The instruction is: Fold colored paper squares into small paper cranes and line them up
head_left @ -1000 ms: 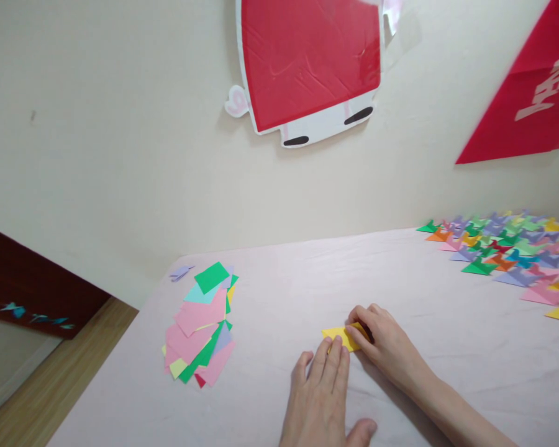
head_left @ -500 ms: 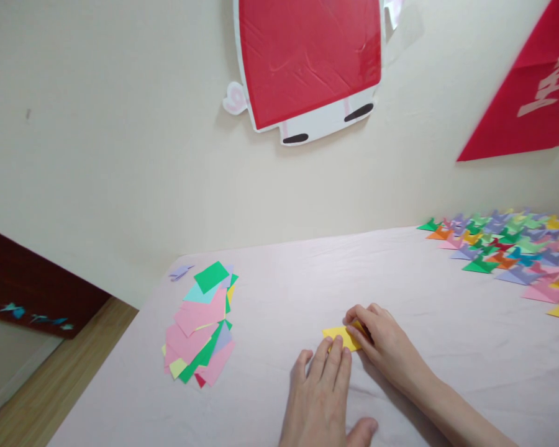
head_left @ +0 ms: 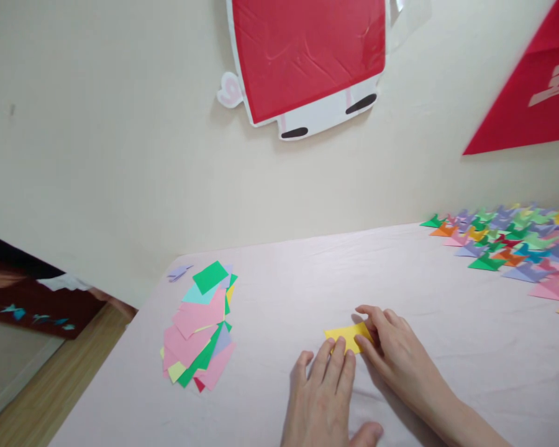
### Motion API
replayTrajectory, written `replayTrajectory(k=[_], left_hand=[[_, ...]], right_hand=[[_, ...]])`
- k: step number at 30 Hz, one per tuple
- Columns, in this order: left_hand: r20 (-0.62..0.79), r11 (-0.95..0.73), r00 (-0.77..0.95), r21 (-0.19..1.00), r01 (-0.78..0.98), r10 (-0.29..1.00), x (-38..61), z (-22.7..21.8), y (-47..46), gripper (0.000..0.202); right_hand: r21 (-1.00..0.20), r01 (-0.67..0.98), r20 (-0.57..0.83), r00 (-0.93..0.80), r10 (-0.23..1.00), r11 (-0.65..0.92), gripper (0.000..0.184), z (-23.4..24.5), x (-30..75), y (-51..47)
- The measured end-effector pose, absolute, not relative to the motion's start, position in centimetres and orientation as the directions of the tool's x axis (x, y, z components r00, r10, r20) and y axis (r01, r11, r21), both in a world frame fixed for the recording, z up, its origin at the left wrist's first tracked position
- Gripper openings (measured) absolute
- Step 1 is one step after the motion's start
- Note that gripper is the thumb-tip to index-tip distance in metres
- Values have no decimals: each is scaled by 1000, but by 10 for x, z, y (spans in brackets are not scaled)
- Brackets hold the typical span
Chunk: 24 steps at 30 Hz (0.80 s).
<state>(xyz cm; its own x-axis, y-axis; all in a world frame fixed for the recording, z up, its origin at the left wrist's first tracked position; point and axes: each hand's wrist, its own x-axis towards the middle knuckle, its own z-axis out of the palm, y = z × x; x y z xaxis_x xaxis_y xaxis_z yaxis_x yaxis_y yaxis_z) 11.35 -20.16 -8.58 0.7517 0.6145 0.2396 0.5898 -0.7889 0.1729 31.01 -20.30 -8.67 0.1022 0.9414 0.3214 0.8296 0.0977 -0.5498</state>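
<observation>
A small folded strip of yellow paper (head_left: pixel 349 336) lies flat on the pale tablecloth. My left hand (head_left: pixel 320 397) rests palm down, its fingertips on the paper's lower left edge and its thumb stretched out to the right. At the paper's right end is my right hand (head_left: pixel 394 344). Its thumb touches the paper's surface, while the index finger is lifted apart from it above the far right corner. The right hand's other fingers are partly hidden behind the index finger.
Loose coloured paper sheets (head_left: pixel 198 341) lie in a heap at the left, with a folded purple piece (head_left: pixel 179 272) behind. Rows of folded paper figures (head_left: pixel 517 245) cover the right back. A wall (head_left: pixel 307 192) stands behind the table. A person's arm (head_left: pixel 2 278) shows at far left.
My right index finger has lifted away from the yellow paper, and the right hand has shifted slightly right. The left hand stays on the paper. A person has appeared at far left.
</observation>
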Motion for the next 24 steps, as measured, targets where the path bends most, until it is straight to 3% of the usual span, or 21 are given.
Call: replayTrajectory(k=[7, 24], left_hand=[[258, -792, 749, 157, 591, 610, 114, -89, -202, 76], [139, -745, 745, 296, 597, 652, 111, -78, -201, 74]], right_hand=[[-527, 841, 341, 83, 936, 118, 27, -89, 311, -202], [-512, 852, 375, 107, 921, 109, 30, -92, 308, -207]])
